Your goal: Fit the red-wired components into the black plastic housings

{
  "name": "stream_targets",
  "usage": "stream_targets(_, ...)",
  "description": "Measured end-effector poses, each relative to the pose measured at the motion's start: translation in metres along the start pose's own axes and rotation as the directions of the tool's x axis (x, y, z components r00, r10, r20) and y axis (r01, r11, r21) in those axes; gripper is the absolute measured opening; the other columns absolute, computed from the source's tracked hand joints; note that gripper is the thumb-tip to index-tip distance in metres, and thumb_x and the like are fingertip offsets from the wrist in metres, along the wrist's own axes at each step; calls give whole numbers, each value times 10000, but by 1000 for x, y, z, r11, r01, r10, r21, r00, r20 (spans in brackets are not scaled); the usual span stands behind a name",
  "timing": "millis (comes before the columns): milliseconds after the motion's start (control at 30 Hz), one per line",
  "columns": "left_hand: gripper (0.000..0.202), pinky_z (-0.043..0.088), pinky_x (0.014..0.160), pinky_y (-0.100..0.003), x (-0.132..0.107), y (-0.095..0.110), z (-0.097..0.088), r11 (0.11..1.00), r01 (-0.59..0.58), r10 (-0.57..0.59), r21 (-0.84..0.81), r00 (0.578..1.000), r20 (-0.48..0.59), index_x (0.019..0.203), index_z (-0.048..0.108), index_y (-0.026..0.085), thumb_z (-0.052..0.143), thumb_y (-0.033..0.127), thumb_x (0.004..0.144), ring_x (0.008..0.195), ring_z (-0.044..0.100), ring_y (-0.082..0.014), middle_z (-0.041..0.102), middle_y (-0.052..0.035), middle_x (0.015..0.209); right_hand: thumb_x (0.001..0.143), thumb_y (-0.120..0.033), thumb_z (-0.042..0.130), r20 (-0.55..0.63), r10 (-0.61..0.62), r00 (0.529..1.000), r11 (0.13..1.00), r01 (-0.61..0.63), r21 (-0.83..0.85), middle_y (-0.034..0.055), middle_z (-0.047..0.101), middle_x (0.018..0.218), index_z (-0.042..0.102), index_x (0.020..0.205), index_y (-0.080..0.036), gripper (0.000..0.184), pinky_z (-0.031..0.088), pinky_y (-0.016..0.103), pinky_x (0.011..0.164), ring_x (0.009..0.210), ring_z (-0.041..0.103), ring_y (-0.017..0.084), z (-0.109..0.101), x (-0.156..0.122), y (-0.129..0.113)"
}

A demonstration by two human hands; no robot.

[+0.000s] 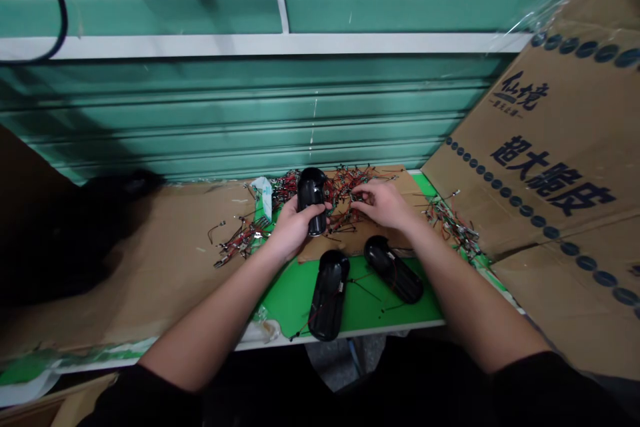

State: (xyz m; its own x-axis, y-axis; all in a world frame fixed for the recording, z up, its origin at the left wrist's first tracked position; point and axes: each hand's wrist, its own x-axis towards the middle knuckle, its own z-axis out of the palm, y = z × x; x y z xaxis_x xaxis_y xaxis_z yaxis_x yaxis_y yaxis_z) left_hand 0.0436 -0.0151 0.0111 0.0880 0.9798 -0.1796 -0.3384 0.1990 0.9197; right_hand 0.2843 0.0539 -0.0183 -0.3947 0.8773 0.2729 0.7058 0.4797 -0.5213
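Observation:
My left hand [295, 227] is shut around a black oval plastic housing [311, 197], which stands upright with its lower end showing below my fingers. My right hand [383, 203] rests over a tangle of red and black wires [345, 197], its fingertips among the strands. Whether those fingers pinch any wire is hidden. Two similar black housings [329, 295] [393, 269] lie on a green mat [295, 303] just below my hands, with thin wires trailing from them. Further wire bundles [243, 238] [453, 223] lie to either side.
Flattened cardboard [165, 267] covers the bench to the left, and a dark blurred object [75, 227] sits on it. A printed carton panel [540, 160] leans in at the right. A green corrugated shutter [250, 120] stands behind the bench.

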Motion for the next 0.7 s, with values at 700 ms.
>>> stream_targets(700, 534, 579, 558, -333, 2, 0, 1, 999, -37, 39, 26, 996, -78, 1031, 567, 152, 900, 262, 628, 640, 692, -186, 743, -95, 991, 695, -411, 939, -661, 358, 659, 696, 283, 660, 59, 780, 986, 600, 930, -215, 457, 637, 287, 701, 743, 738, 146, -29, 2, -37)
